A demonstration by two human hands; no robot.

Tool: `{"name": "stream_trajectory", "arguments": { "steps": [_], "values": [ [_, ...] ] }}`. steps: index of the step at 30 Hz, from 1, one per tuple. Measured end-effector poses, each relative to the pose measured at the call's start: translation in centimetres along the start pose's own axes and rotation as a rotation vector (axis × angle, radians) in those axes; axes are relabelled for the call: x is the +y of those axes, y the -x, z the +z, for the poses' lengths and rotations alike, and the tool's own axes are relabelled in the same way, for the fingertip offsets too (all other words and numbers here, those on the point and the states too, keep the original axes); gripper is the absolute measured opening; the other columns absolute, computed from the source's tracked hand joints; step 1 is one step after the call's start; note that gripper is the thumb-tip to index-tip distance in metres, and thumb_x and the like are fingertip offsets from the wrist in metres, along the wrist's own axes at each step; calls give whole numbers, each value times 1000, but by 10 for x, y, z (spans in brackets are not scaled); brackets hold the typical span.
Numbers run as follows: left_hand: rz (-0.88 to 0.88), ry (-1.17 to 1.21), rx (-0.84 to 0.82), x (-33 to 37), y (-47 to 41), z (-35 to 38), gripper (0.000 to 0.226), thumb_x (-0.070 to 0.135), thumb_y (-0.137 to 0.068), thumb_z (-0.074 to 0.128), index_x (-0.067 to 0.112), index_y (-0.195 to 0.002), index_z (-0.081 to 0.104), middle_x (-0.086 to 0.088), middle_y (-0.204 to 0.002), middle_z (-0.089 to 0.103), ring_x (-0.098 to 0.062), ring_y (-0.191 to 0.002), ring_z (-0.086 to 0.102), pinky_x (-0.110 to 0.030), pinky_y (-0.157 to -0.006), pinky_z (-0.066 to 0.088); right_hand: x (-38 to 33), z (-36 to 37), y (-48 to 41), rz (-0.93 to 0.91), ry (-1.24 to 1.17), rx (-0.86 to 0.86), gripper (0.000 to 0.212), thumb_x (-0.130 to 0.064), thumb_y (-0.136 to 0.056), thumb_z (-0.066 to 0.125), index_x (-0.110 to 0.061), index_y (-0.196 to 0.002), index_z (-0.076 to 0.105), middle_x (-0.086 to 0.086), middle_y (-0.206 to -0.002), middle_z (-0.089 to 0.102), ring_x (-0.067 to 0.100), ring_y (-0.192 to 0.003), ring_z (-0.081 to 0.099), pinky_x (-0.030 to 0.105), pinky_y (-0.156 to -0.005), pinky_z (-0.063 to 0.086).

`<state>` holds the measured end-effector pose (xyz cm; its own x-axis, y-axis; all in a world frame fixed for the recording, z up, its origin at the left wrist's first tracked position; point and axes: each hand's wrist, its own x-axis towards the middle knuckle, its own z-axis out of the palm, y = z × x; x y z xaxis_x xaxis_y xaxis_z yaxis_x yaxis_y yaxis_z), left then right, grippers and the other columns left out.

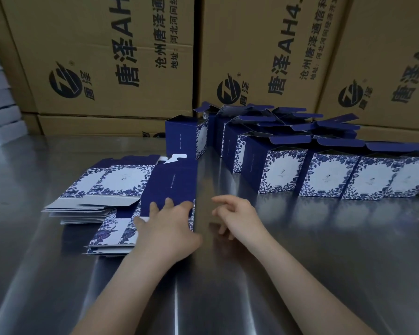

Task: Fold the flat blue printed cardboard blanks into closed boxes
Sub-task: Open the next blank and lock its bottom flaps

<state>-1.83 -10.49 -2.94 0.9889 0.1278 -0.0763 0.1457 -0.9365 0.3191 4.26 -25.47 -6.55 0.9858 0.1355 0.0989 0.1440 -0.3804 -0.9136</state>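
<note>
While its fingers lie spread and flat, left hand (pixel 169 226) rests on top blue blank (pixel 171 187) of blank stack (pixel 99 189), centre-left of frame. Right hand (pixel 237 217): fingers loosely curled, holding nothing, over steel table (pixel 312 262). Erected open-topped boxes (pixel 324 175): centre-right. Brown cartons (pixel 102 56): rear.

Steel table (pixel 300 262) with flat blanks (pixel 121 180), upright boxes (pixel 286 172)

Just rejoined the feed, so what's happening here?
A person's left hand rests on the top blank of a flat stack on the table. The right hand hovers open beside it, holding nothing. Folded boxes stand at the back right, top flaps open.
</note>
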Motion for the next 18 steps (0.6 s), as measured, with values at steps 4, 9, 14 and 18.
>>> {"name": "stream_trajectory", "arguments": {
  "steps": [4,9,14,18],
  "values": [
    [38,70,107,11,7,3,60,43,-85,56,40,-143,40,-3,-162,25,-36,-151,11,-63,-115,23,-9,0,2,157,-451,-80,29,-14,-100,47,-18,-130,49,10,-106,66,22,-55,64,26,-39,46],
    [130,120,213,23,17,8,51,51,-85,56,39,-134,49,1,-156,38,-31,-151,16,-50,-111,35,-8,-2,0,180,-668,-214,30,-28,-102,46,-9,-117,64,14,-104,72,24,-72,67,39,-68,54],
    [229,144,261,36,29,15,46,49,-84,52,41,-130,52,12,-141,53,-25,-147,31,-39,-103,41,-2,-3,-3,208,-885,-200,20,-18,-100,50,-10,-98,69,10,-92,75,22,-82,73,28,-62,57],
    [255,303,414,37,30,12,30,58,-83,53,38,-103,63,15,-98,66,-9,-97,61,-28,-71,41,3,-7,-5,208,-921,-164,22,-9,-100,44,-8,-96,66,9,-82,74,21,-72,73,27,-58,56]
  ]
}}
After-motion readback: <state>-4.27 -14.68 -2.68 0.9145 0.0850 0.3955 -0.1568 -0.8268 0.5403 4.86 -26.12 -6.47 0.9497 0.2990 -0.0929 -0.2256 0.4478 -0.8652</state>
